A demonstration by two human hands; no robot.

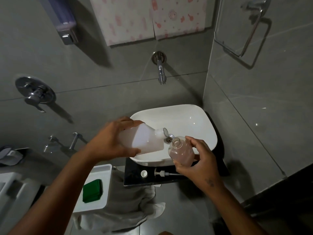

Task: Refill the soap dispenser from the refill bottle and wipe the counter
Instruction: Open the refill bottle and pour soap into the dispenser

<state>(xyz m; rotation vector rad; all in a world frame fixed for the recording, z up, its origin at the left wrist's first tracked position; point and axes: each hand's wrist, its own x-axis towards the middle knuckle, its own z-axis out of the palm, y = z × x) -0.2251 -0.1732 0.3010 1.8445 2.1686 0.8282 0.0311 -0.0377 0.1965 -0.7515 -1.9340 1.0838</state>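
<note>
My left hand (111, 141) grips a white refill bottle (144, 140), tipped on its side with its open neck pointing right, over the white sink basin (199, 122). My right hand (199, 160) holds a clear soap dispenser bottle (182, 152) with pinkish liquid in it, its open mouth tilted up just below the refill bottle's neck. The dispenser's white pump head (163, 173) and a small white cap (144, 173) lie on the black counter (133, 177) in front of the basin.
A chrome wall spout (160, 70) hangs above the basin. A folded green cloth (92, 190) lies in a white tray (100, 173) at lower left. A wall soap dispenser (62, 21), a mixer handle (34, 94) and a towel ring (250, 31) are on the grey tiled walls.
</note>
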